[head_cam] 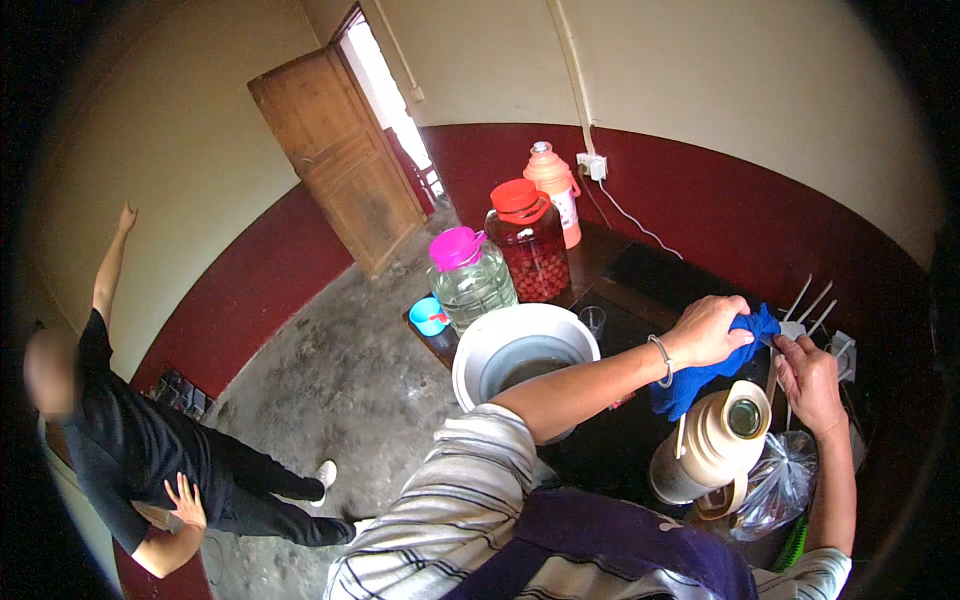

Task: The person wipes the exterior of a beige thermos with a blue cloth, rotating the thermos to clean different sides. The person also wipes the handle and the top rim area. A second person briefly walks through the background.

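My left hand (pixel 709 330), with a metal bangle at the wrist, grips a bunched blue cloth (pixel 694 382) beside a white device with several antennas (pixel 792 328), which looks like a router. At the near side of that device, my right hand (pixel 810 382) has its fingers closed on its edge; the exact grip is partly hidden. Below both hands stands a cream thermos flask (pixel 709 442) with its mouth uncovered. A tied clear plastic bag (pixel 776 484) lies next to the flask, by my right forearm.
A white basin (pixel 469 356) holds greyish water. Beyond it are a pink-lidded jar (pixel 472 281), a red-lidded jar of red fruit (pixel 529 255), a pink thermos (pixel 559 195), a drinking glass (pixel 592 321) and a blue cup (pixel 427 316). A person in black (pixel 142 442) stands left, near an open wooden door (pixel 341 157).
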The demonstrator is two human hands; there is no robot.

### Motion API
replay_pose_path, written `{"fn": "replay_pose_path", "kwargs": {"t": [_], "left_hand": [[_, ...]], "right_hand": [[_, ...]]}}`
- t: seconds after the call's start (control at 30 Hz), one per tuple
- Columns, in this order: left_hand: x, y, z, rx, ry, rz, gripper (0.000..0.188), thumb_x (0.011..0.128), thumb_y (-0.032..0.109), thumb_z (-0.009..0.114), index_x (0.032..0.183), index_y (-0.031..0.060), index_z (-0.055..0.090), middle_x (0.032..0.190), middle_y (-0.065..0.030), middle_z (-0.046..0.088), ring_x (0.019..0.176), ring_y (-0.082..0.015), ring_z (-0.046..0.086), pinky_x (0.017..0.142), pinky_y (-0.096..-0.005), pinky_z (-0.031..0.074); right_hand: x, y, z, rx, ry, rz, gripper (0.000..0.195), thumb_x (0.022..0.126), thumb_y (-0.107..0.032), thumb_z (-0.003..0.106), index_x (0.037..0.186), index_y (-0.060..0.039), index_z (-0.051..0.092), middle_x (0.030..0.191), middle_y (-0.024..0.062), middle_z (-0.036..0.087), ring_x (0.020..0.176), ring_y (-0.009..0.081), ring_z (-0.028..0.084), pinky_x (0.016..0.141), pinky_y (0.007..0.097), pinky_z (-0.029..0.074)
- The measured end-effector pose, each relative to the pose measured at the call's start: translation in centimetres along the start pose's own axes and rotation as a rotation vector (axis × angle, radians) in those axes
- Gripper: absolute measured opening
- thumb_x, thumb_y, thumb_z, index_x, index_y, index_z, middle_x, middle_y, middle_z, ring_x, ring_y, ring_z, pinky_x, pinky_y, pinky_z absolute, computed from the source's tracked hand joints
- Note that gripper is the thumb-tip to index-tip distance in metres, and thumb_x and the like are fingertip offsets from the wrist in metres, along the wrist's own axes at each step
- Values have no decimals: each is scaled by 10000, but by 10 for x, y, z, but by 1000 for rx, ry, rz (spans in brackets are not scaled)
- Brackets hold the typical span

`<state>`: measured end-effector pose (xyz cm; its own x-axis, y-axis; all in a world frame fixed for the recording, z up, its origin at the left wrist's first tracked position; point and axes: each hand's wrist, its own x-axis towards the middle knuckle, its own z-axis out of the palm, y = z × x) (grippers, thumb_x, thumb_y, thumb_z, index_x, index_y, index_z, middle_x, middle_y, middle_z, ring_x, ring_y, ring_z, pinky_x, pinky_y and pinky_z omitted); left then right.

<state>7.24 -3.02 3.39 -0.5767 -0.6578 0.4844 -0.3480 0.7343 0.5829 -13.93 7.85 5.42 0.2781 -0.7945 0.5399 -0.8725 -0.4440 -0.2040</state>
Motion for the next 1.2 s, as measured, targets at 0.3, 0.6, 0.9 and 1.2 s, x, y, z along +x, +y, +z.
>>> {"fn": "replay_pose_path", "kwargs": {"t": [0.3,0.6,0.9,1.2], "left_hand": [[-14,10,7,-18,80,-54,322,848,187,670,1113,8,641,1062,-216,668,1012,-382,636,898,-442,493],[-19,20,9,-46,102,-52,313,851,164,663,1128,21,637,1095,-207,663,1035,-376,630,918,-440,485],[-19,16,9,-94,112,-47,332,827,158,682,1128,23,644,1064,-212,675,1003,-376,649,904,-427,503],[-19,13,4,-30,55,-97,349,811,115,676,1144,18,641,1108,-225,660,1041,-370,635,926,-428,495]], "right_hand": [[6,8,-6,154,-176,91,483,877,-27,603,1348,-24,495,795,183,648,678,308,642,655,397,509],[16,27,-17,489,-375,322,438,918,-62,610,1326,43,486,699,62,572,590,116,533,569,293,462],[-19,41,1,77,-187,402,256,925,-166,594,792,51,621,626,228,592,576,349,612,586,427,461],[17,-5,-7,44,-120,79,124,834,-96,656,861,26,650,765,268,618,730,440,620,635,457,479]]}}
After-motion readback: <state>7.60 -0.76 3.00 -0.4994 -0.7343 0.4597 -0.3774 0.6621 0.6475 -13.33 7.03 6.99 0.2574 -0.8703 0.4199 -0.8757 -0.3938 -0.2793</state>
